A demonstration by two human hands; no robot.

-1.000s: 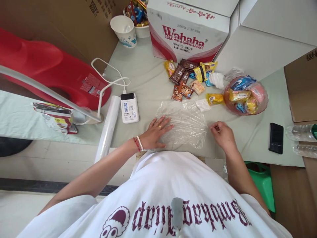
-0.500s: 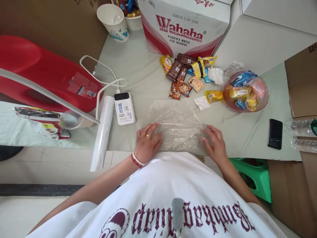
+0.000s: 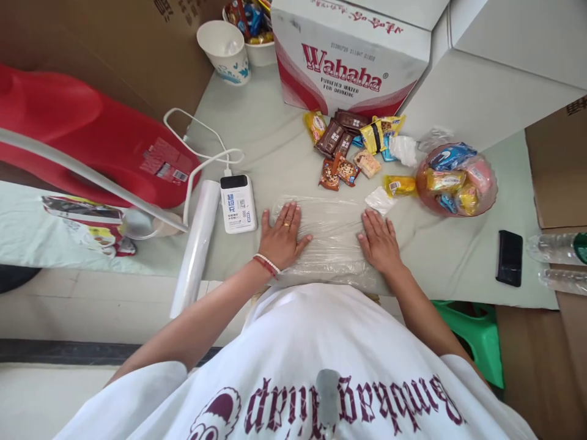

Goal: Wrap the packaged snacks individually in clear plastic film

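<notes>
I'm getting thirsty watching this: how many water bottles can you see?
2. One bottle with a green cap lies at the far right, past the black phone; a second bottle lies nearer the person. Others may be hidden beyond the frame or inside the Wahaha box.

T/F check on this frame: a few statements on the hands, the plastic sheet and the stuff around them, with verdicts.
1. The left hand and right hand lie flat on the clear plastic sheet. True.
2. The right hand holds the phone. False: the black phone lies apart, off to its right, untouched.
3. A white cable is plugged into the power bank. True.
4. The cup lies tipped over. False: the paper cup stands upright left of the Wahaha box.
</notes>
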